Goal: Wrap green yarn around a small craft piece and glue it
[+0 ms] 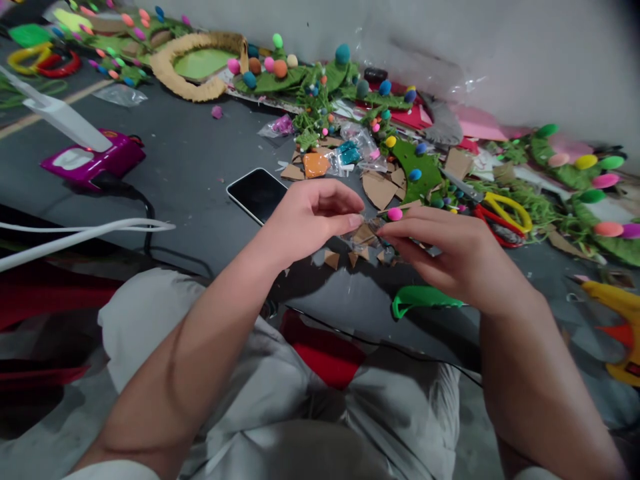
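Observation:
My left hand (320, 217) is over the dark table beside the phone (257, 192), its fingers loosely curved and a gap between thumb and fingertips, with nothing visible in it. Opposite it, my right hand (440, 243) has its fingers drawn together in a pinch; whatever is between the fingertips is too small to make out. A pink pom-pom (395, 213) shows just beyond the right fingers, close to a thin stick. Brown cardboard scraps (365, 233) lie between and below the hands. Under the right hand rests a green-handled tool (425, 300), partly hidden.
Scissors (505, 213) with red and yellow handles lie right, and a yellow glue gun (613, 300) sits at the right edge. Green felt pieces (280, 80) with coloured pom-poms line the wall. At left are a purple power socket (95, 160) and white cable (80, 243).

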